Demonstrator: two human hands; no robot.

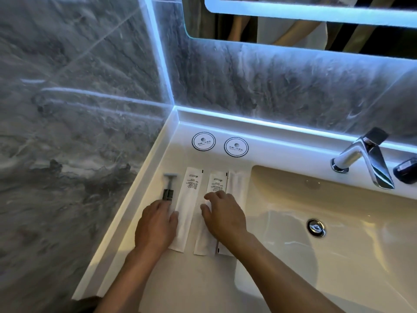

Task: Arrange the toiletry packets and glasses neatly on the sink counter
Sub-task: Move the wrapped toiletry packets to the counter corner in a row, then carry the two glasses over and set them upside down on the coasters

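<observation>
Three long white toiletry packets lie side by side on the white counter, left of the basin. The left packet runs beside a razor whose handle end my left hand covers, fingers flat. My right hand rests palm down, fingers spread, on the middle packet and partly over the right packet. Two round white paper coasters with printed logos sit near the back ledge. No glasses are in view.
The basin with a chrome drain fills the right side. A chrome faucet stands behind it, a dark object at the right edge. Marble walls close the left and back; a lit mirror hangs above.
</observation>
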